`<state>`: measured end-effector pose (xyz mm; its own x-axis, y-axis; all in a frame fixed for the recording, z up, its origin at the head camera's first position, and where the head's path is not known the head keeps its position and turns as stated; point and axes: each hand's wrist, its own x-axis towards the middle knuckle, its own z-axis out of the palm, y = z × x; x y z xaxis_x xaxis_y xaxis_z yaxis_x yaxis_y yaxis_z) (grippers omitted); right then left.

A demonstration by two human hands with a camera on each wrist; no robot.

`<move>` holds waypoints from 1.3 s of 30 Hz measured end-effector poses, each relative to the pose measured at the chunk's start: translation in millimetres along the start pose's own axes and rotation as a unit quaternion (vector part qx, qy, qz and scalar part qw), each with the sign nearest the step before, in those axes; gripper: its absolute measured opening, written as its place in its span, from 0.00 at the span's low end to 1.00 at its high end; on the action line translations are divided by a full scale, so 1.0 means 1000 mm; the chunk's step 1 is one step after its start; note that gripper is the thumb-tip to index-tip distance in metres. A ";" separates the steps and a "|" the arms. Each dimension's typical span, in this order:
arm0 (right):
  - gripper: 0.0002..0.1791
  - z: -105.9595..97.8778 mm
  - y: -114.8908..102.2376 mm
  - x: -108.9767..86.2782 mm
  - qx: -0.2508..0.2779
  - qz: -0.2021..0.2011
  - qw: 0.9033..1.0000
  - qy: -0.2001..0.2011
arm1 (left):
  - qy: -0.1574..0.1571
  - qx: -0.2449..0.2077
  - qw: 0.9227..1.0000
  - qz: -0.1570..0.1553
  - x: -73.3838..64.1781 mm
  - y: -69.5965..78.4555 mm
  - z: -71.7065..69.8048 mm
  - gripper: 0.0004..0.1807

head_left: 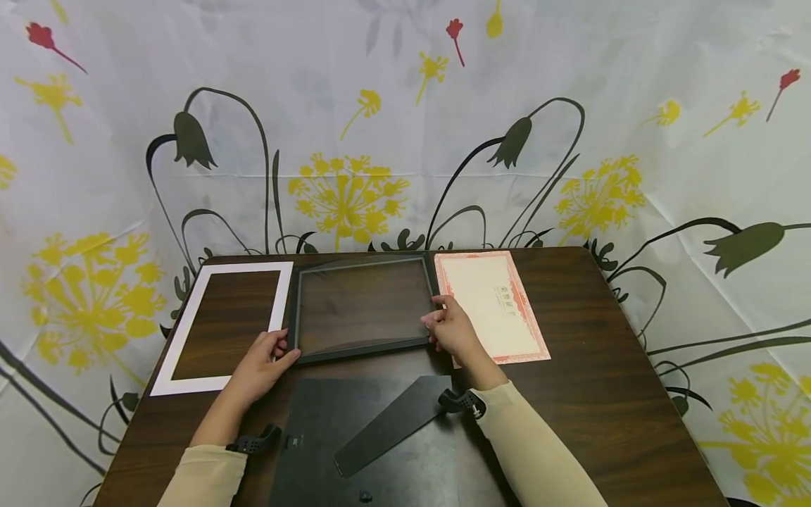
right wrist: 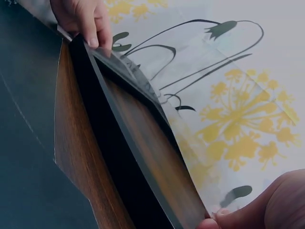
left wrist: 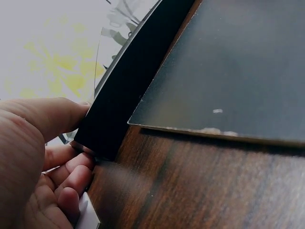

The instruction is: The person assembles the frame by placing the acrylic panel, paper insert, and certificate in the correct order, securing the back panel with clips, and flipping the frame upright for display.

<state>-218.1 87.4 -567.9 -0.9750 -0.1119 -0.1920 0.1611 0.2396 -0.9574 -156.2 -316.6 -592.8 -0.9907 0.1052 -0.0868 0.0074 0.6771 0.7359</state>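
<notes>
A black picture frame (head_left: 374,350) lies on the table, and a clear sheet (right wrist: 128,71) is over it, bowed up a little in the right wrist view. My left hand (head_left: 262,366) pinches the sheet at the frame's near left corner, thumb above and fingers curled below, as the left wrist view shows. At the right side my right hand (head_left: 453,329) holds the sheet's edge between thumb and fingers. Wood grain shows through the sheet within the frame.
A white mat (head_left: 190,385) with a cut-out window lies left of the frame. A red-bordered certificate (head_left: 488,303) lies to the right. Nearest me is a black backing board (head_left: 304,422) with an easel leg (head_left: 393,429). A flowered cloth (head_left: 405,127) hangs behind the table.
</notes>
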 end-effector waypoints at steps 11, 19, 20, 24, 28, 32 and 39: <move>0.29 0.000 -0.002 0.004 -0.046 -0.001 0.999 0.019 | 0.002 -0.003 1.000 0.006 -0.001 -0.002 0.001 0.37; 0.27 0.008 0.001 0.003 -0.214 -0.053 0.971 0.087 | 0.007 -0.006 1.000 0.014 0.000 -0.002 0.003 0.36; 0.27 0.009 0.001 0.003 -0.236 -0.058 0.965 0.095 | 0.007 -0.006 1.000 0.014 0.000 -0.002 0.003 0.36; 0.28 0.010 -0.001 0.004 -0.323 -0.063 0.937 0.118 | 0.008 -0.004 1.000 0.012 0.000 -0.002 0.002 0.36; 0.28 0.007 -0.002 0.004 -0.375 -0.055 0.918 0.121 | 0.009 -0.002 1.000 0.010 0.000 -0.003 0.002 0.36; 0.28 0.006 0.002 0.005 -0.383 -0.062 0.914 0.121 | 0.011 0.000 1.000 0.011 0.000 -0.003 0.003 0.36; 0.31 0.001 0.008 0.007 -0.370 -0.058 0.918 0.129 | 0.008 -0.006 1.000 0.011 0.001 -0.002 0.001 0.38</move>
<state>-223.5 87.2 -577.5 -0.9982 0.0322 0.0510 -0.0005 0.8413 -0.5406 -156.6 -316.9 -594.7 -0.9922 0.1091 -0.0601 0.0281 0.6662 0.7453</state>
